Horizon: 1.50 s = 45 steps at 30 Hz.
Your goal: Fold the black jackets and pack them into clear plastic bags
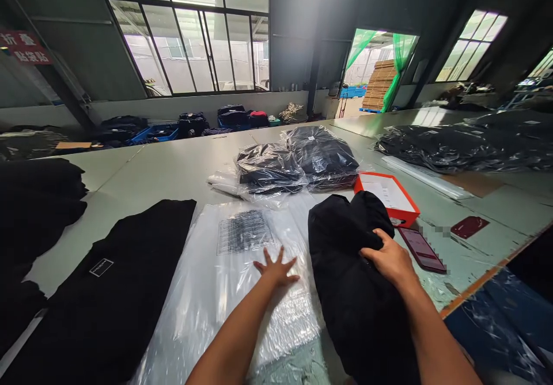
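The left hand (276, 267) is resting palm-down with its fingers splayed wide, touching a stack of clear, glossy plastic bags (196, 304), while the right hand (391, 258) is pinching a bunched fold of a soft, matte black cloth garment (345, 275) between thumb and fingers. That garment is lying just right of the bags, its rounded upper end partly covering the near corner of an open orange-red box with a white interior (408, 205). A dark-cased smartphone (422, 249) is lying beside the right hand, and a dark red card (469, 227) is sitting farther right. Beyond the bags, two piles of black clothing in crinkled, shiny clear film (272, 169) (322, 157) are standing across the middle of the pale green worktop (173, 169). On the left, a flat black garment with a small white-outlined rectangular label (142, 246) is bordering the bags, and a thick heap of black cloth (37, 200) is lying beside it. A block of dense black print is showing on the topmost bag.
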Each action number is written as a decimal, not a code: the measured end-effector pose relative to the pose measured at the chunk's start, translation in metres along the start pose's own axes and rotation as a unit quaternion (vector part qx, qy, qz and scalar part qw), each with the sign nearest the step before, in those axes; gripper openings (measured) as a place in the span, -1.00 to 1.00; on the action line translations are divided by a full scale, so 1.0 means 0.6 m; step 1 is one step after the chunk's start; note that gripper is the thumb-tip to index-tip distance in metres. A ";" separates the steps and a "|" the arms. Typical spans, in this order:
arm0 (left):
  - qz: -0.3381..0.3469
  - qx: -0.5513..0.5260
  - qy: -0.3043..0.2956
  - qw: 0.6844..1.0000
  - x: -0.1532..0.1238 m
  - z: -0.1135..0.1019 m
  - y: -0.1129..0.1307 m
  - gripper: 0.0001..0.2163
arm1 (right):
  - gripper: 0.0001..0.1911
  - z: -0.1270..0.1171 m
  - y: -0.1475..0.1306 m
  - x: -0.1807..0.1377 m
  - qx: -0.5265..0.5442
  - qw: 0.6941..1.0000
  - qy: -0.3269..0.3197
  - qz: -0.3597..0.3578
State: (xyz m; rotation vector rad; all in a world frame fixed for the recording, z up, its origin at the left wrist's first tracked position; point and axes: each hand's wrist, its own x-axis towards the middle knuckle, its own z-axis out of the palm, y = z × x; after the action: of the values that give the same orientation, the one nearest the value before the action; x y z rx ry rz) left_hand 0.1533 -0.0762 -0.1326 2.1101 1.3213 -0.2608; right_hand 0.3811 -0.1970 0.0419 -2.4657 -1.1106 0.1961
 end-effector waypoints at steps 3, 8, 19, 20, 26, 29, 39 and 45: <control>0.099 0.027 -0.030 0.994 -0.009 0.008 0.015 -0.20 | -0.58 0.005 -0.006 -0.004 -0.002 1.000 -0.007 -0.003; -0.091 0.032 0.072 0.993 -0.007 -0.024 -0.038 -0.31 | -0.58 0.005 -0.009 -0.015 -0.002 1.000 -0.026 -0.001; 0.039 0.051 -0.039 0.997 -0.014 -0.031 -0.039 0.01 | -0.56 0.044 0.005 -0.027 -0.045 0.998 -0.051 0.001; 0.020 0.054 -0.029 0.998 -0.016 -0.037 -0.054 0.01 | -0.56 0.051 0.011 -0.025 -0.051 0.997 -0.056 0.010; 0.033 0.053 0.078 0.995 -0.039 -0.051 -0.114 -0.23 | -0.54 0.071 0.038 -0.016 -0.051 0.997 -0.040 0.038; 0.070 0.051 0.058 0.995 -0.048 -0.041 -0.107 -0.50 | -0.55 0.053 0.033 -0.026 -0.045 0.998 -0.036 0.030; 0.076 -0.134 0.136 0.979 0.005 -0.121 -0.045 -0.85 | -0.65 -0.032 0.001 -0.091 0.035 0.999 -0.009 -0.023; 0.098 -0.244 0.159 0.952 0.004 -0.172 -0.003 -0.70 | -0.73 -0.063 -0.018 -0.119 0.146 0.985 -0.011 -0.091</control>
State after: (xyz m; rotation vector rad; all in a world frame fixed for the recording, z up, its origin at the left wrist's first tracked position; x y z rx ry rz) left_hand 0.1365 -0.0117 -0.0535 1.8774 1.1816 0.4659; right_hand 0.3368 -0.2556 0.0773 -2.0977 -1.2142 0.3085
